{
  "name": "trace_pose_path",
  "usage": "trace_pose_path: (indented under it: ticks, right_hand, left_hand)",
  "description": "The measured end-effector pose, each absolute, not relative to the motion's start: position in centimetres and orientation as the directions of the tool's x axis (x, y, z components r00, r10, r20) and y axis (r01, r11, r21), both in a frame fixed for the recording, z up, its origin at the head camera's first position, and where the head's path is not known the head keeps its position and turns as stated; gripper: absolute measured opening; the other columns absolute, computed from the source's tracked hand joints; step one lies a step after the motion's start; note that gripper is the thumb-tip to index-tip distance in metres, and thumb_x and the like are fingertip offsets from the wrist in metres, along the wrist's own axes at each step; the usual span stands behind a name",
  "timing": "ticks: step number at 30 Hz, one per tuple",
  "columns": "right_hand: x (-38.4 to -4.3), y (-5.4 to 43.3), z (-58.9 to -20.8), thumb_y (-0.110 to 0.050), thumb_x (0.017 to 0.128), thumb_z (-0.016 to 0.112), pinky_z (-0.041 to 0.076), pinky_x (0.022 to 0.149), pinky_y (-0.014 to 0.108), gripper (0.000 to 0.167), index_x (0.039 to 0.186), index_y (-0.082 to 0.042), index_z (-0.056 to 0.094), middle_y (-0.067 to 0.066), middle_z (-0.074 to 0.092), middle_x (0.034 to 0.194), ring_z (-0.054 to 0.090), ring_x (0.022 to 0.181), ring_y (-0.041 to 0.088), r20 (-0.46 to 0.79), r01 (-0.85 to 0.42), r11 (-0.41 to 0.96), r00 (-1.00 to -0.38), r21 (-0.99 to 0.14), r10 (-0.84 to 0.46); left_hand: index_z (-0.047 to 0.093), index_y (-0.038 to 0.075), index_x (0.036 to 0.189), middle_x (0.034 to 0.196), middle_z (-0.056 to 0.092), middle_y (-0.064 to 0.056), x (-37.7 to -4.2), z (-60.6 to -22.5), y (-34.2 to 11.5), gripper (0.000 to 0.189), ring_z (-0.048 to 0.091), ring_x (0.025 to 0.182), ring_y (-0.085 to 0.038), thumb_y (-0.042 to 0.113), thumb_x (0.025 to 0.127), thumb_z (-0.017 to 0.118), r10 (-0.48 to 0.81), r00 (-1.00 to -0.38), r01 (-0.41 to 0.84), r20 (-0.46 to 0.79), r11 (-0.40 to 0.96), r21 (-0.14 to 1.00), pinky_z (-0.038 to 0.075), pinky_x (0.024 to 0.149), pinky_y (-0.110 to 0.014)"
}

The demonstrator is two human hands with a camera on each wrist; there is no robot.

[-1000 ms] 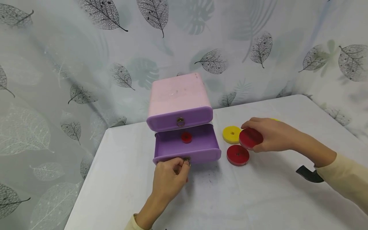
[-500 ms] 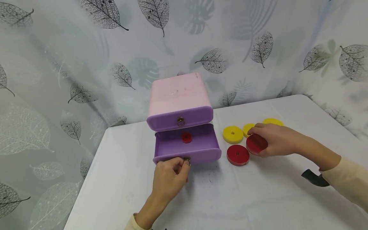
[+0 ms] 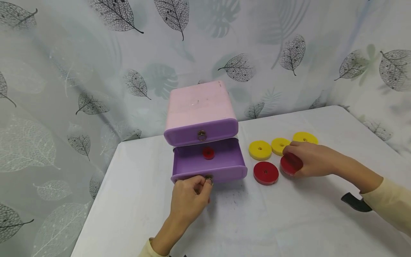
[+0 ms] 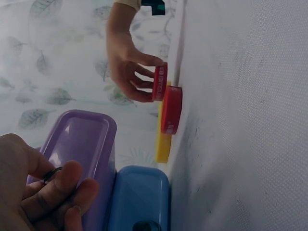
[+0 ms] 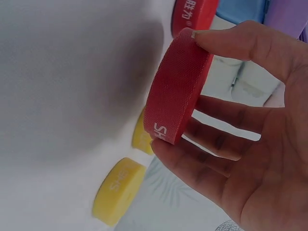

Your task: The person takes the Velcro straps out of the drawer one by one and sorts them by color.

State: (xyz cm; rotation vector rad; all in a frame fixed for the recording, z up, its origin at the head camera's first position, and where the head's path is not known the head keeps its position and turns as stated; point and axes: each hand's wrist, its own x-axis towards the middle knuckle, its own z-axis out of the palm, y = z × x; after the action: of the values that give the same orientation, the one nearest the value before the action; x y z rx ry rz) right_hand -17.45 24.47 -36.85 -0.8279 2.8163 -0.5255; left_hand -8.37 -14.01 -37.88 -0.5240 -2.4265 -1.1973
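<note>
Shows a pale curtain (image 3: 196, 64) with dark leaf prints (image 3: 240, 67) at back and sides, a white tablecloth (image 3: 250, 225) below, dark specks (image 3: 234, 202) on it, and three yellow rolls (image 3: 275, 147) lying in a slanting row

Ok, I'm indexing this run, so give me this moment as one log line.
left hand: pinches metal ring of open purple plastic drawer; right hand: holds round red woven-tape roll; inside drawer: small round red roll
</note>
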Motion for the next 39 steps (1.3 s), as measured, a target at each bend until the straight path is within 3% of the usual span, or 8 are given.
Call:
trace_pose_path:
  ticks: [21, 29, 33, 39]
  right_hand:
    - [-17.3, 24.7, -38.5, -0.028, 0.064, 0.098, 0.058, 0.065, 0.038, 0.076, 0.128, -0.004, 0.064, 0.002, 0.063, 0.112, 0.059, 0.101, 0.027, -0.141, -0.435, 0.821, -0.847, -0.369, -0.512]
    - [-17.6, 24.6, -37.2, -0.042, 0.070, 0.095, 0.059, 0.066, 0.038, 0.081, 0.134, -0.006, 0.061, 0.005, 0.062, 0.117, 0.060, 0.103, 0.027, -0.205, -0.419, 0.834, -0.837, -0.358, -0.508]
    - [-17.7, 24.1, -35.7, -0.036, 0.078, 0.090, 0.060, 0.069, 0.041, 0.068, 0.132, -0.005, 0.064, 0.008, 0.065, 0.122, 0.063, 0.105, 0.029, -0.133, -0.446, 0.827, -0.848, -0.343, -0.513]
    - [-17.3, 21.6, -32.8, -0.021, 0.087, 0.082, 0.059, 0.077, 0.044, 0.041, 0.125, -0.010, 0.068, 0.001, 0.069, 0.115, 0.066, 0.103, 0.022, 0.107, -0.550, 0.746, -0.825, -0.375, -0.554]
  left_hand:
    - [0.062, 0.022, 0.065, 0.051, 0.053, 0.023, -8.4, -37.9, -13.9, 0.031, 0.050, 0.041, 0.006, 0.005, 0.089, 0.070, 0.164, -0.862, 0.479, 0.479, 0.572, 0.666, 0.034, 0.036, -0.019]
    - [0.062, 0.022, 0.066, 0.051, 0.053, 0.024, -8.3, -37.9, -13.9, 0.030, 0.049, 0.040, 0.006, 0.004, 0.089, 0.070, 0.158, -0.866, 0.472, 0.474, 0.568, 0.674, 0.034, 0.036, -0.020]
    - [0.062, 0.022, 0.066, 0.051, 0.053, 0.024, -8.3, -37.9, -13.9, 0.030, 0.048, 0.040, 0.006, 0.005, 0.089, 0.070, 0.158, -0.868, 0.469, 0.470, 0.569, 0.675, 0.034, 0.036, -0.020]
    - [0.063, 0.020, 0.066, 0.051, 0.054, 0.022, -8.2, -37.9, -13.9, 0.029, 0.049, 0.040, 0.006, 0.004, 0.089, 0.070, 0.156, -0.864, 0.473, 0.478, 0.575, 0.667, 0.034, 0.036, -0.019]
